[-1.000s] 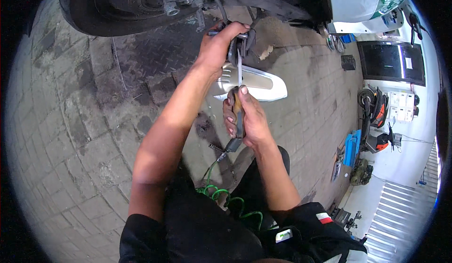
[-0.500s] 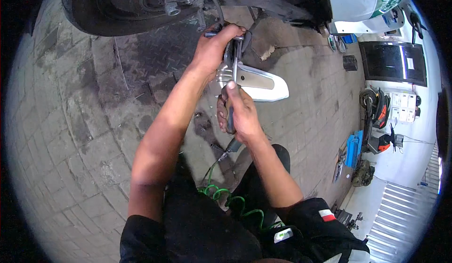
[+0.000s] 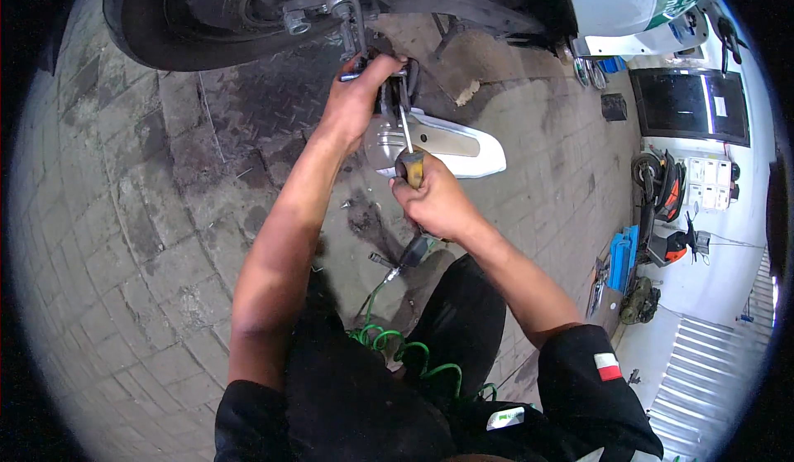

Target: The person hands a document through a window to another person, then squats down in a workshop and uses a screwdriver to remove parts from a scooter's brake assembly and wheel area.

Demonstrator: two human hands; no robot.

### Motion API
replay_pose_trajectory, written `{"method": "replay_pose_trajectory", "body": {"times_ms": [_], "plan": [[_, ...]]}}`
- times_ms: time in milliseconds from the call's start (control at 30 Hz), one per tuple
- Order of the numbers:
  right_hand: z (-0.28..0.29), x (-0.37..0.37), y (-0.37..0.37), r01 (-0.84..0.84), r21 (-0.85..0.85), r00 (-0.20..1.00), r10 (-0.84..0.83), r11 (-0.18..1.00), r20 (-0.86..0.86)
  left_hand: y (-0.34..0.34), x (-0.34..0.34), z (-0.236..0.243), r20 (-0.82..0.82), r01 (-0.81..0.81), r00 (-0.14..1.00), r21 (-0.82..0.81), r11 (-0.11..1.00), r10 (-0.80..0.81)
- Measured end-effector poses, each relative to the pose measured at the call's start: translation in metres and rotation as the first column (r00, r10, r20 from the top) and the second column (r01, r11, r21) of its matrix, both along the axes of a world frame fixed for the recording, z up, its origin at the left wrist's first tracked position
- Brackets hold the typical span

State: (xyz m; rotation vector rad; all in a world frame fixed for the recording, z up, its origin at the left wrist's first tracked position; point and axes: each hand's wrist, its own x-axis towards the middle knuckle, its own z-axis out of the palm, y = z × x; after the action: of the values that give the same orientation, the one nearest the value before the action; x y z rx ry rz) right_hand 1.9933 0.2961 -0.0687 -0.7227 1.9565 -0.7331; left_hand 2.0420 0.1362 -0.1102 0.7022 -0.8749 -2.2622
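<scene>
Up near the wheel (image 3: 153,11), my left hand (image 3: 356,98) is closed round a dark metal part (image 3: 387,94) that looks like a brake caliper, with a black hose (image 3: 359,23) running up from it. My right hand (image 3: 438,201) grips a screwdriver (image 3: 412,168) by its yellow and dark handle. The screwdriver's shaft points up into the part; its tip is hidden among the dark metal. Below and behind the hands lies a white and silver-grey cover (image 3: 463,148), apparently a mudguard, on the floor.
An air tool (image 3: 413,251) on a green coiled hose (image 3: 426,354) lies between my legs. A dark tread plate (image 3: 281,102) is under the wheel. Over by the right wall are a black-and-orange scooter (image 3: 662,205), a screen (image 3: 695,106) and blue boxes (image 3: 622,259).
My right hand has turned and shifted slightly right, showing the yellow handle and the shaft. The left hand and the part have moved a little left.
</scene>
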Motion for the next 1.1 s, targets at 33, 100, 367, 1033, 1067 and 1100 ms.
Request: {"method": "replay_pose_trajectory", "body": {"times_ms": [33, 100, 367, 1033, 1067, 1100], "plan": [[-0.002, -0.004, 0.002, -0.016, 0.01, 1.0, 0.017, 1.0, -0.021, 0.0, -0.002, -0.002, -0.002, 0.004, 1.0, 0.014, 1.0, -0.004], [-0.007, -0.012, 0.005, -0.071, -0.013, 0.997, 0.07, 0.997, -0.034, 0.0, -0.006, -0.009, 0.034, 0.005, 0.999, 0.006, 1.0, -0.005], [-0.004, -0.021, 0.002, -0.225, 0.026, 0.963, 0.226, 0.974, -0.145, -0.001, 0.008, -0.001, -0.105, 0.071, 0.993, 0.172, 0.983, -0.053], [-0.031, 0.017, 0.004, 0.336, -0.29, 0.918, -0.242, 0.896, 0.315, 0.004, -0.015, -0.013, -0.146, -0.028, 0.988, 0.175, 0.984, 0.054], [-0.028, 0.02, 0.002, 0.281, -0.3, 0.944, -0.205, 0.912, 0.259, 0.001, -0.011, -0.015, -0.133, -0.018, 0.99, 0.193, 0.981, 0.045], [-0.025, 0.023, -0.002, 0.277, -0.254, 0.94, -0.206, 0.927, 0.271, -0.003, -0.007, -0.017, -0.111, -0.009, 0.993, 0.148, 0.989, 0.026]]}}
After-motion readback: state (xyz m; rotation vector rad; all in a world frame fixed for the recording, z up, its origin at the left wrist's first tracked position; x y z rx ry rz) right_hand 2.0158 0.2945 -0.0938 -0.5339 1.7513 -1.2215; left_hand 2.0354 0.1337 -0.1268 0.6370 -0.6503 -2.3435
